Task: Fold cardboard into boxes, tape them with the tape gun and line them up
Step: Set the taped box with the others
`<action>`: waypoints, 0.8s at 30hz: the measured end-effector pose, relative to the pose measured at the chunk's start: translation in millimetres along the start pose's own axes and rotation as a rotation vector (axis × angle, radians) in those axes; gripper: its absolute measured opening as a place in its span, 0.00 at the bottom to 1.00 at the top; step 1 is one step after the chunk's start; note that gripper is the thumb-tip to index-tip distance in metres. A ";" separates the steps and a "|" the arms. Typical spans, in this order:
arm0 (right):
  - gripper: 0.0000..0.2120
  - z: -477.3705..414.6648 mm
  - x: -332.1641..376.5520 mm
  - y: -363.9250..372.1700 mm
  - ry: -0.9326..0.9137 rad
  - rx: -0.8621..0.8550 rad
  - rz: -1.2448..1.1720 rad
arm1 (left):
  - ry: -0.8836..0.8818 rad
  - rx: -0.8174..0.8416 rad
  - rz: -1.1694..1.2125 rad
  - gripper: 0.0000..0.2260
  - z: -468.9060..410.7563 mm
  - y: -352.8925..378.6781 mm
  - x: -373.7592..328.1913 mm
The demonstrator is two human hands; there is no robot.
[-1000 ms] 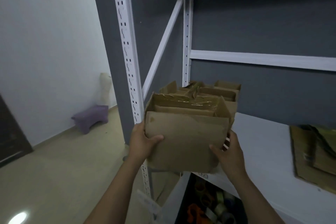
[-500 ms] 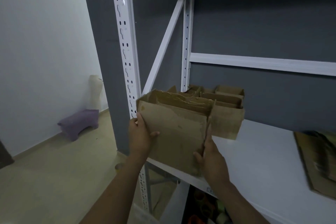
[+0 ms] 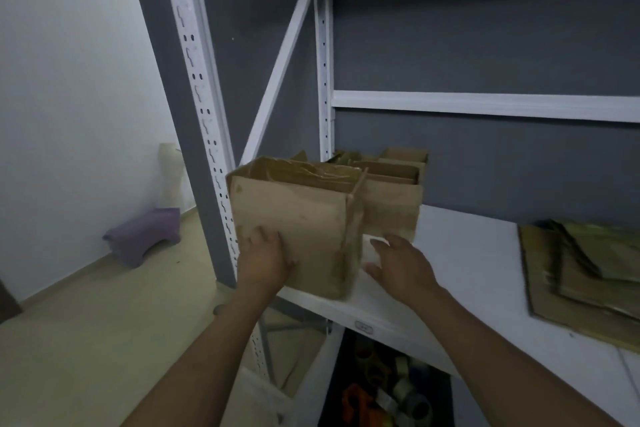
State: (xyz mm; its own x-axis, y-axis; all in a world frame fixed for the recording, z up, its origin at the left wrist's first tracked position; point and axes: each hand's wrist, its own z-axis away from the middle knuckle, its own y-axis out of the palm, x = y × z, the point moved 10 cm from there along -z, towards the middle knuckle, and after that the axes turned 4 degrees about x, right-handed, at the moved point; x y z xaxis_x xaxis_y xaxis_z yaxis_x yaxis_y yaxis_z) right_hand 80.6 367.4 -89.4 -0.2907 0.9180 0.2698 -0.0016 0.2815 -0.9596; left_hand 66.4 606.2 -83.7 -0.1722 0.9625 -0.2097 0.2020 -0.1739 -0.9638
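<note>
Your left hand (image 3: 265,262) lies flat, fingers spread, against the front of the nearest box (image 3: 294,218) on the white shelf (image 3: 464,274). Your right hand (image 3: 401,267) hovers open beside it, touching nothing. Behind stand at least two more boxes (image 3: 394,198).

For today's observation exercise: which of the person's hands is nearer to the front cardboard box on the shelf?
Left. The left hand lies flat against the front cardboard box; the right hand hovers open just beside its right edge, apart.

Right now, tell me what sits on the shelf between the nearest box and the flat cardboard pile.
Only the open right hand beside the nearest box; beyond it, bare white shelf runs to the flat cardboard pile, per the head view.
</note>
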 end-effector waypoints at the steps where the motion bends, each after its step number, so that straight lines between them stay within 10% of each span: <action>1: 0.28 7.6 -12.1 -9.8 -0.013 -0.009 0.073 | 0.024 0.012 -0.054 0.26 6.2 -0.4 -15.1; 14: 0.23 100.1 -258.8 -101.9 0.168 0.027 0.212 | 0.275 -0.046 -0.069 0.20 63.3 12.0 -320.7; 21: 0.21 112.0 -377.3 -151.3 0.258 -0.224 0.135 | 0.532 0.044 -0.044 0.23 40.4 72.2 -479.7; 24: 0.28 104.7 -427.0 -139.0 0.271 -0.055 0.195 | 0.612 0.116 0.009 0.20 29.4 99.6 -525.9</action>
State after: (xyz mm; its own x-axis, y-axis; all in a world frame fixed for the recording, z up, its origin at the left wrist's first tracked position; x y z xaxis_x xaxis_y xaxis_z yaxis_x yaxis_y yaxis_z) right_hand 104.8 -92.9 -79.6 -0.0155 0.9948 0.1003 0.0825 0.1012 -0.9914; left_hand 148.7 76.6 -74.3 0.4201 0.8997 -0.1183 0.0887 -0.1704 -0.9814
